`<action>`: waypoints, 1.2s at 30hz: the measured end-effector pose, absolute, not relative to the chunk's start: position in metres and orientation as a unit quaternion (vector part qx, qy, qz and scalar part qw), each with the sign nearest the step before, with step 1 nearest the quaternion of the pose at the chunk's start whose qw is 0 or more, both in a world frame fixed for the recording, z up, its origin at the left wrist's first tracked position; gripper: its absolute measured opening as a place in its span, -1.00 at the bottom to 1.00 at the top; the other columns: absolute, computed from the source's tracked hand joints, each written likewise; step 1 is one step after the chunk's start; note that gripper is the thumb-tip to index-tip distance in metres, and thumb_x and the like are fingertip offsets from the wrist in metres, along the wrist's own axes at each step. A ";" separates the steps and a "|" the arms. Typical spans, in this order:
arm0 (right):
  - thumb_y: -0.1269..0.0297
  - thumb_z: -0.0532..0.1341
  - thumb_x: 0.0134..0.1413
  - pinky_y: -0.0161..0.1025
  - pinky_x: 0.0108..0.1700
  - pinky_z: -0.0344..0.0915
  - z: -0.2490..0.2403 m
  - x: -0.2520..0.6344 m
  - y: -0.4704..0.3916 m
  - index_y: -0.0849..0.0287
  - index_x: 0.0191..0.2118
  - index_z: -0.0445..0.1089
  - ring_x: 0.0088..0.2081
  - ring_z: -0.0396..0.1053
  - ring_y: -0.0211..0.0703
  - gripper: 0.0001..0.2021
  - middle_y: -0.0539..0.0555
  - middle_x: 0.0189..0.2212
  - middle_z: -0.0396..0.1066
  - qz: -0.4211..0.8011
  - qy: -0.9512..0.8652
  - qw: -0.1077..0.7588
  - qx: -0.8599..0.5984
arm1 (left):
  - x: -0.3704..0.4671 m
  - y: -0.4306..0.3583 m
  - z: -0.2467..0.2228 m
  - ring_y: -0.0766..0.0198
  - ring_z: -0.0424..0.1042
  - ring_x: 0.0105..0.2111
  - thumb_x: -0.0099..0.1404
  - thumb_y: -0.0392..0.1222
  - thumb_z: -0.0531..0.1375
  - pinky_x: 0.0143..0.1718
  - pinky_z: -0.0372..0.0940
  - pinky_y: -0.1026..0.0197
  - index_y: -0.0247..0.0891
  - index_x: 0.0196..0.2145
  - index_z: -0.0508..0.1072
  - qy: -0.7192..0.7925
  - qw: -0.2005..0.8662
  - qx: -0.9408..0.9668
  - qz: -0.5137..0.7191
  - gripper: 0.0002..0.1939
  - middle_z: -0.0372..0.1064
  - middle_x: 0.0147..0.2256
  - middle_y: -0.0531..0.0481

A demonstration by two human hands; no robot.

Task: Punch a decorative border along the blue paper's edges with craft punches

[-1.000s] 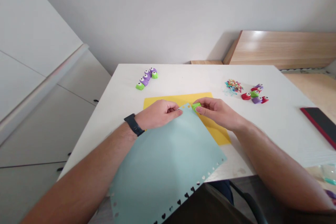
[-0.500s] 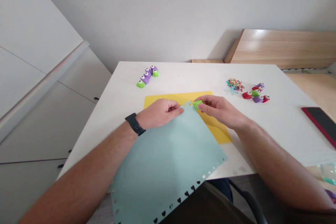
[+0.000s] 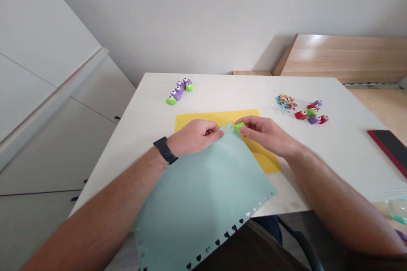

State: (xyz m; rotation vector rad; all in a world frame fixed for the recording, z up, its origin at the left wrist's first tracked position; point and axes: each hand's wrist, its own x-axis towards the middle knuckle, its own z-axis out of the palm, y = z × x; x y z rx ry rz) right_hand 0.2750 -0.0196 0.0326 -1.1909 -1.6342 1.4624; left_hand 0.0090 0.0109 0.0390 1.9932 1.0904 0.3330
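Note:
A light blue sheet of paper [image 3: 206, 190] hangs over the table's front edge, turned so one corner points away from me. Small punched shapes, hearts among them, run along its near edge. My left hand [image 3: 202, 135] pinches the sheet close to its far corner. In my right hand [image 3: 262, 133], a green craft paper punch [image 3: 238, 128] is gripped between thumb and fingers, at the paper's edge beside that corner. A few punched holes show yellow there. Under the far part of the blue sheet lies a yellow sheet [image 3: 265, 156].
Purple and green punches [image 3: 178, 90] stand in a row at the back left of the white table [image 3: 121, 144]. At right are a pile of coloured paper cut-outs [image 3: 286, 102], several more punches [image 3: 313, 112] and a dark red-edged object [image 3: 389, 148].
The whole view has shifted very slightly. Both hands keep their grips, and the punch stays at the paper's edge, appearing tilted a little differently.

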 end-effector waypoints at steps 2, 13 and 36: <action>-0.06 0.34 0.29 -0.08 -0.03 0.40 0.033 0.275 -0.020 0.12 0.09 0.54 -0.11 0.46 -0.08 -0.58 0.12 -0.07 0.58 0.554 -0.622 0.317 -0.453 | 0.009 0.011 0.039 0.34 0.18 -0.49 0.45 0.22 0.12 -0.45 0.05 0.24 -0.22 -0.43 0.36 0.432 0.411 0.792 0.133 -0.52 0.22 -0.50 0.12; -0.05 0.35 0.28 -0.07 -0.04 0.43 0.042 0.273 -0.022 0.11 0.07 0.56 -0.10 0.48 -0.05 -0.59 0.14 -0.06 0.59 0.533 -0.644 0.305 -0.455 | 0.008 0.011 0.037 0.35 0.16 -0.49 0.47 0.23 0.09 -0.45 0.04 0.23 -0.23 -0.45 0.35 0.433 0.407 0.793 0.132 -0.49 0.18 -0.51 0.13; -0.07 0.35 0.27 -0.06 0.01 0.39 0.042 0.274 -0.023 0.14 0.10 0.52 -0.07 0.48 -0.04 -0.55 0.16 -0.04 0.58 0.561 -0.621 0.309 -0.452 | 0.008 0.012 0.035 0.35 0.19 -0.49 0.47 0.20 0.11 -0.46 0.06 0.25 -0.24 -0.44 0.38 0.427 0.403 0.796 0.146 -0.51 0.22 -0.51 0.13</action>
